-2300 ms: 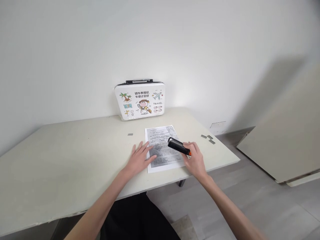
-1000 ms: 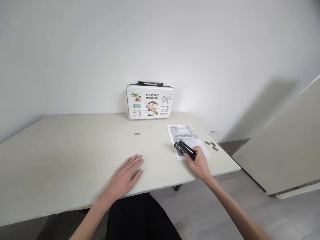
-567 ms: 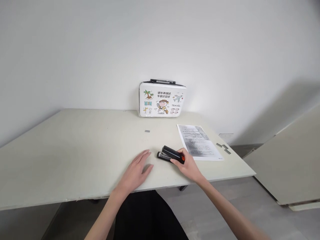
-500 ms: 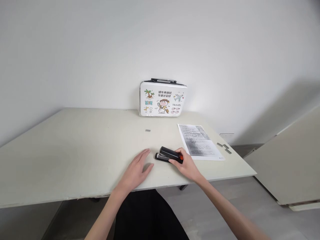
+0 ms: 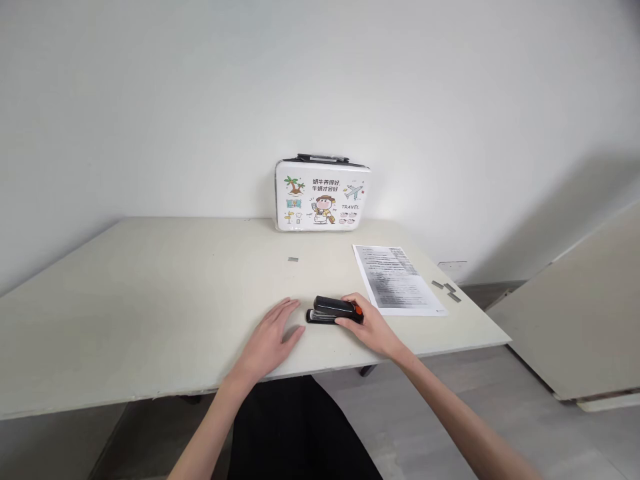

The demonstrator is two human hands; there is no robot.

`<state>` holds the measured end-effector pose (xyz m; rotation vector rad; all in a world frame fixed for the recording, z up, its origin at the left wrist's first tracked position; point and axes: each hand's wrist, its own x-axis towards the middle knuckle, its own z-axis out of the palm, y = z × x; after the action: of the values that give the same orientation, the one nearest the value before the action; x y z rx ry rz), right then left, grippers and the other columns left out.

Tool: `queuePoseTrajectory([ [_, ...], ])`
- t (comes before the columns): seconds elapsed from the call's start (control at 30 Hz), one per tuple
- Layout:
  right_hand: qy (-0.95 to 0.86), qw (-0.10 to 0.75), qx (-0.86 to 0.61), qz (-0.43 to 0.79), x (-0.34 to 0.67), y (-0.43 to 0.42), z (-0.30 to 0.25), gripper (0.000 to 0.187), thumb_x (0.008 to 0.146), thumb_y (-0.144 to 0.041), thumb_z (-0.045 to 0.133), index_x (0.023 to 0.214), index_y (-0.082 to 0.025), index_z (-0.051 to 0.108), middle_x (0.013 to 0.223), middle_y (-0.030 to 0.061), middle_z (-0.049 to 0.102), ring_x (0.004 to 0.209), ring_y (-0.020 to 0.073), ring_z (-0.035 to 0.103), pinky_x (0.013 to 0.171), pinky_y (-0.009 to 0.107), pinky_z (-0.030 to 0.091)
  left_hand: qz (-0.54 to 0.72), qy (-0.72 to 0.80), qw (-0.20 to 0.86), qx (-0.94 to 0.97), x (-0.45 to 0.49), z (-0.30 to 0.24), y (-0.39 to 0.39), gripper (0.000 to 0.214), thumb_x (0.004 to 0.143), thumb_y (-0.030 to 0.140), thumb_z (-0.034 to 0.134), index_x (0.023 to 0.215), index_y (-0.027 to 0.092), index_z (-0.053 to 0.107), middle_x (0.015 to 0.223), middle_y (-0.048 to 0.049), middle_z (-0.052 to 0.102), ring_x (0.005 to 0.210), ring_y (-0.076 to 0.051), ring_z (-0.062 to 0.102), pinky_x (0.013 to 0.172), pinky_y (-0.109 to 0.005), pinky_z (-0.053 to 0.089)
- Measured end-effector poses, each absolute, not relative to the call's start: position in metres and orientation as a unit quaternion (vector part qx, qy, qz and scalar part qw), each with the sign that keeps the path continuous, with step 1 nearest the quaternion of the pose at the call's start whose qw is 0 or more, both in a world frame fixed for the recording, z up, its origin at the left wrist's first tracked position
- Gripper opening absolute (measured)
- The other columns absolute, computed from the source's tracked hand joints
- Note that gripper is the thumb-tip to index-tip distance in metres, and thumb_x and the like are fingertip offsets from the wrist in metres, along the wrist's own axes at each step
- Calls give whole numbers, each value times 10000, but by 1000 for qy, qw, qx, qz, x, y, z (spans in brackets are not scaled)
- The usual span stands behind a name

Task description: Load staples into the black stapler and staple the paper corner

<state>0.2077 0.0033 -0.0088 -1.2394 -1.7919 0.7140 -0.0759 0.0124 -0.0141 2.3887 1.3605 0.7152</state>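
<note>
The stapler is black and shiny, with an orange-red part near one end. It sits on the surface, gripped by the right hand; the left hand, uncurled, lies just beside.

"What have you got in your right hand?"

"A black-and-orange stapler. I'm gripping it by the rear end, and its front points at my left hand."

"And how is that one placed?"

"I have it palm down on the table, just beside the stapler but apart from it."

"What lies off to your right?"

"A printed paper, flat, and beyond it, near the table's edge, three grey staple strips close together."

"Anything farther back?"

"One more strip, lying alone. Behind it a white, black-handled case with cartoon pictures stands by the wall."
</note>
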Motion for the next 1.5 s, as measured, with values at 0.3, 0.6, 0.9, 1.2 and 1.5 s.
queuePoseTrajectory([
  [0.3, -708, 428, -496, 263, 221, -7, -20, 409, 1030, -466, 582, 1394, -280, 578, 1386, 106, 660, 1286, 273, 636, 1098, 466, 521, 223, 507, 172, 815, -74, -11, 12, 585, 1070, 547, 459, 1586, 276, 405, 1654, -63, 466, 1535, -270, 431, 1271, -453, 370],
  [0.6, -611, 502, -533, 303, 211, -1, -19, 416, 1087, -525, 384, 1204, -253, 676, 1233, 98, 750, 1187, 265, 700, 1062, 446, 529, 247, 505, 215, 798, -70, -2, 11, 617, 1062, 577, 472, 1596, 295, 346, 1608, -48, 533, 1520, -274, 453, 1262, -463, 368],
  [0.9, -625, 489, -534, 292, 214, -1, -15, 406, 1072, -508, 400, 1182, -247, 692, 1239, 93, 747, 1130, 263, 702, 1008, 409, 526, 388, 523, 313, 691, -73, 5, 15, 555, 1021, 546, 557, 1490, 277, 432, 1450, -82, 672, 1388, -275, 598, 1145, -440, 479],
  [1.2, -666, 435, -519, 312, 210, -6, -14, 367, 948, -481, 650, 1230, -245, 641, 1220, 82, 727, 1130, 282, 674, 1011, 447, 516, 443, 523, 373, 625, -74, 14, 13, 466, 982, 517, 619, 1349, 238, 547, 1355, -108, 715, 1340, -270, 622, 1176, -455, 437],
  [1.5, -715, 490, -463, 186, 214, -18, 12, 193, 989, -289, 681, 1177, -255, 661, 1118, 73, 742, 1016, 258, 692, 872, 408, 567, 502, 444, 590, 450, -38, 26, 27, 329, 1046, 460, 589, 1208, 192, 695, 1387, -126, 699, 1369, -259, 596, 1181, -376, 417],
])
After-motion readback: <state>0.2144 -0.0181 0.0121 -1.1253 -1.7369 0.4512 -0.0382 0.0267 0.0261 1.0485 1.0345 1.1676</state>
